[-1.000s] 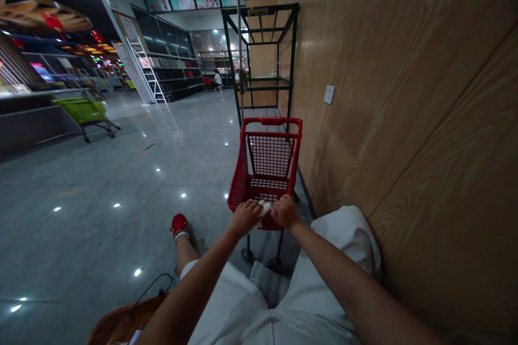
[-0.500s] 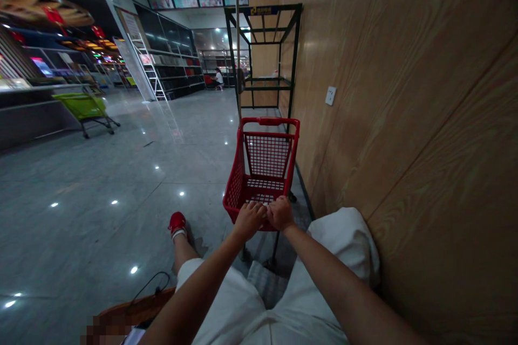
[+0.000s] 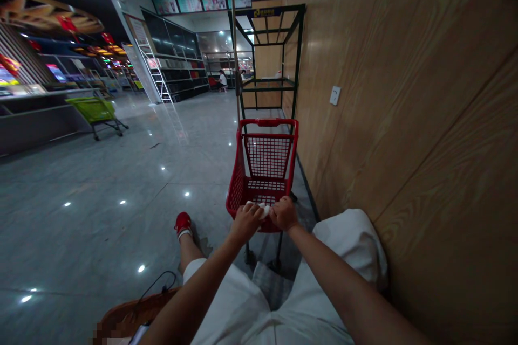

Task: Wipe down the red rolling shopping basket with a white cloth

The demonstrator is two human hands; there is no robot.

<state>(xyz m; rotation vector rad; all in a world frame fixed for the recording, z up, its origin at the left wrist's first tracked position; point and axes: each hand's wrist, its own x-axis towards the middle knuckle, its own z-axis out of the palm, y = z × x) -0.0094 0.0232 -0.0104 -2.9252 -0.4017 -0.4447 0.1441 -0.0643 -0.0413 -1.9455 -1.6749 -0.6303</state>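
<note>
A small red shopping cart (image 3: 265,164) with mesh walls stands on the floor right in front of me, beside the wooden wall. My left hand (image 3: 245,221) rests on the cart's near rim with its fingers curled over a white cloth (image 3: 263,208). My right hand (image 3: 284,214) grips the same rim just to the right, touching the cloth's other end. The two hands almost meet. My legs in white shorts and a red shoe (image 3: 183,223) stretch out below the cart.
A wood-panel wall (image 3: 404,97) with a white socket (image 3: 334,95) runs along the right. A dark metal rack (image 3: 269,59) stands behind the cart. A green cart (image 3: 95,111), a ladder (image 3: 156,73) and shelves lie far left. A brown wicker basket (image 3: 129,318) sits by my left leg.
The white cloth was covered by my hands half a second ago and shows again between them now. The view has shifted slightly; the cart stays in place.
</note>
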